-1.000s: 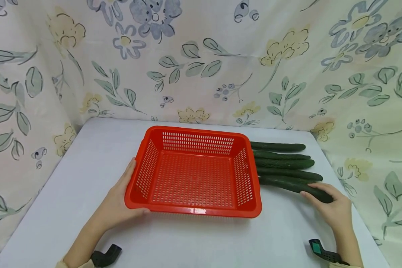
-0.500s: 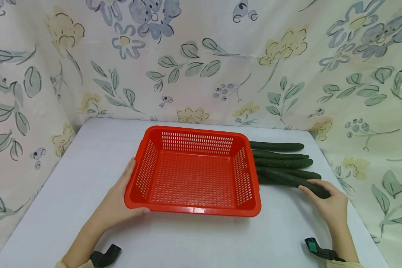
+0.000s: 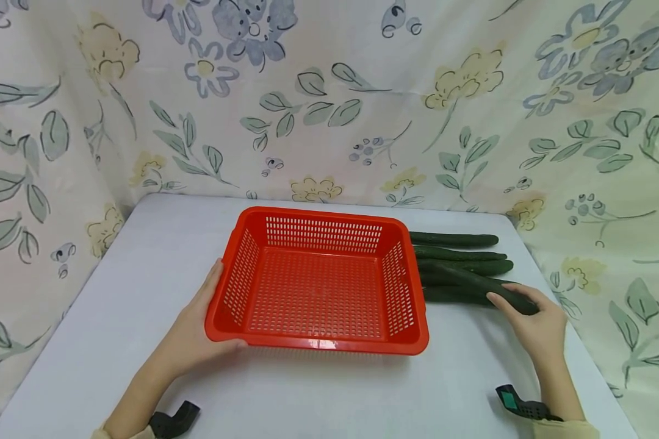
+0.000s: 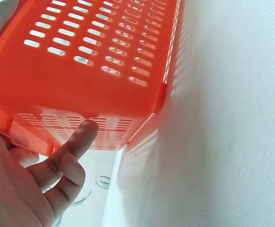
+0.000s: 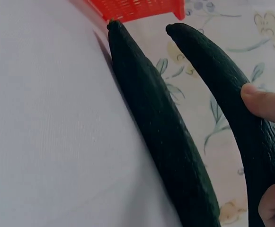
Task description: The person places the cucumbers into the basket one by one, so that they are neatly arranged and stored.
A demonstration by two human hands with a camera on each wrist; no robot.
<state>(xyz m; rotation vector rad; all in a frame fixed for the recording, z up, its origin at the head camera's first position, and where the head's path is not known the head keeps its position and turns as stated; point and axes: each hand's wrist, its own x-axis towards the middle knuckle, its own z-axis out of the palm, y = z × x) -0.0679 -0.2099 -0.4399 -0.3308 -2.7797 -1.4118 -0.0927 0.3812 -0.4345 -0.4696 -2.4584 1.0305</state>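
A red plastic basket (image 3: 318, 292) with slotted walls sits mid-table, nothing inside it. My left hand (image 3: 189, 338) holds its near left corner, thumb at the front rim and fingers along the left side; in the left wrist view, fingers (image 4: 83, 137) lie against the outer wall. Between thumb and fingers my right hand (image 3: 543, 326) grips the right end of a dark green cucumber (image 3: 486, 285). The held cucumber (image 5: 222, 80) is raised and angled over the others, apart from a cucumber (image 5: 151, 118) on the table in the right wrist view.
Several more cucumbers, such as the farthest cucumber (image 3: 456, 239), lie side by side right of the basket, which hides their left ends. The white table (image 3: 329, 396) is backed by a floral curtain (image 3: 329, 140). Each wrist wears a black device (image 3: 174, 419).
My right hand has lifted the nearest cucumber off the table and moved it slightly away and left, over its neighbours. My left hand and the basket stay in place.
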